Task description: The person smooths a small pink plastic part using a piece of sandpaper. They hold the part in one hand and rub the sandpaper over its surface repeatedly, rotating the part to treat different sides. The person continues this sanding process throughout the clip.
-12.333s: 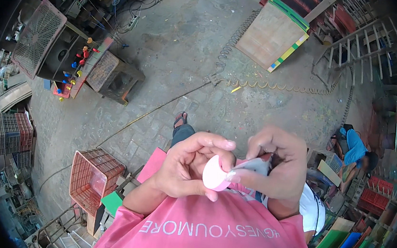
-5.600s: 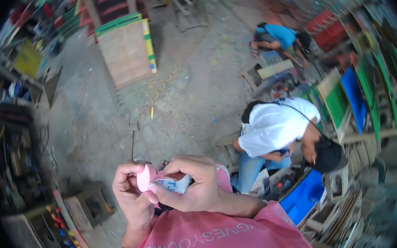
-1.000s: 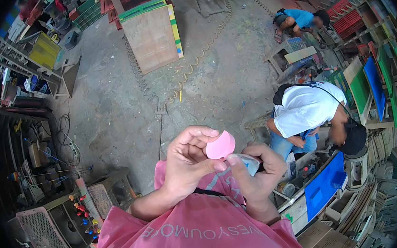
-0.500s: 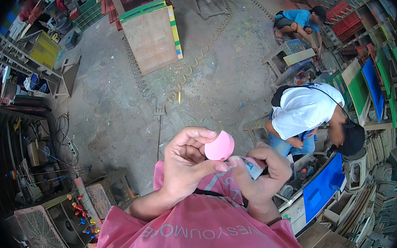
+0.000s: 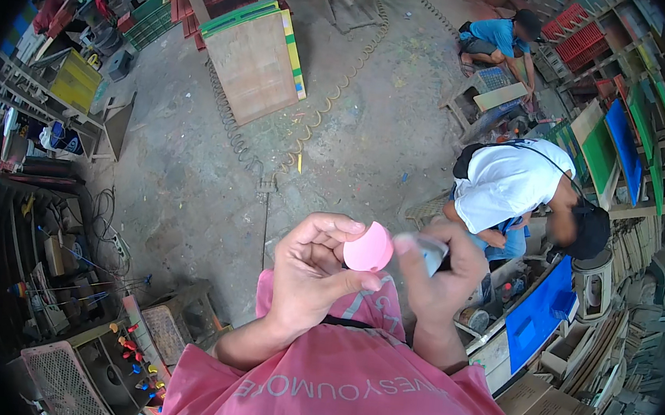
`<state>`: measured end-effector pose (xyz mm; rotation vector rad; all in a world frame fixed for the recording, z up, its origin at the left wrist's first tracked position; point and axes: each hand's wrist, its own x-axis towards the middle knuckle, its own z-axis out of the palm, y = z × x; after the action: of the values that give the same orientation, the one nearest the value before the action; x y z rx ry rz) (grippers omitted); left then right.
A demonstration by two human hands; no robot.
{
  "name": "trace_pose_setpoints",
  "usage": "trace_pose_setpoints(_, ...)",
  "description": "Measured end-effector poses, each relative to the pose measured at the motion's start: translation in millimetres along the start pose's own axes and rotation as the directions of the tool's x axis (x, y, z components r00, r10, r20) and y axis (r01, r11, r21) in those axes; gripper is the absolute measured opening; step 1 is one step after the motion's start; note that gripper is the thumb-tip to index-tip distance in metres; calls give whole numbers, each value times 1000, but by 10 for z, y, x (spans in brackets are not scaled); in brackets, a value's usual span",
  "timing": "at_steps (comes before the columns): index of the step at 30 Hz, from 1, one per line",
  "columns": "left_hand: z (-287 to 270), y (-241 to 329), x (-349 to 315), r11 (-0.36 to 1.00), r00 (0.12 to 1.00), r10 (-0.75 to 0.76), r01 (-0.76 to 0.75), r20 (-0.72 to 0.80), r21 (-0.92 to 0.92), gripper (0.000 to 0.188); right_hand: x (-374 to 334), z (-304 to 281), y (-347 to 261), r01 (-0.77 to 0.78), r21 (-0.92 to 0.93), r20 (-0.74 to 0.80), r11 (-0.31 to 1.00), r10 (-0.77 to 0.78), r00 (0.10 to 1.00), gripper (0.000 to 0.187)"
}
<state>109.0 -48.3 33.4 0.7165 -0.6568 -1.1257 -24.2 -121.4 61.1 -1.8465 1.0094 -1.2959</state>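
Note:
In front of my chest, my left hand (image 5: 313, 263) pinches a small pink rounded piece (image 5: 369, 248) between thumb and fingers. The piece has a smooth flat face and a small dark hole low on its edge. Just right of it, my right hand (image 5: 444, 276) is closed on a folded grey-white sheet (image 5: 431, 251), blurred by motion. The right thumb and the sheet lie close to the piece's right edge; whether they touch it I cannot tell.
A person in white (image 5: 515, 185) bends over at the right, near a blue panel (image 5: 538, 314). Another in blue (image 5: 497, 39) squats farther back. Stacked boards (image 5: 254, 68) lean ahead, with coiled hoses (image 5: 322, 110) on the floor. A mesh crate (image 5: 71, 382) stands at lower left.
My right hand and the folded sheet have shifted slightly up and away from the lower edge of the pink piece. My left hand has barely moved.

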Motion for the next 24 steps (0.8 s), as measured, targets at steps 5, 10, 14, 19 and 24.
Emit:
trace_pose_setpoints(5, -4, -50, 0, 999, 1000, -20, 20, 6, -30, 48, -24, -10, 44, -169, 328, 160, 929, 122, 980, 49)
trace_pose_setpoints(10, 10, -36, -19, 997, 993, -81, 81, 80, 5, 48, 2, -100, 60, -480, 486, 341, 730, 348, 873, 54)
trace_pose_setpoints(14, 10, -23, -20, 993, 983, -108, 114, 151, -33, 51, 36, -131, 113, -460, 433, 251, 775, 387, 887, 44)
trace_pose_setpoints(19, 39, 26, 16, 984, 965, -126, 151, 228, -97, 65, -11, -174, 91, -596, 587, 398, 548, 445, 802, 41)
trace_pose_setpoints(24, 23, 60, 22, 999, 975, -27, 16, 220, 49, 75, -49, -190, 17, -605, 566, 508, 560, 341, 791, 39)
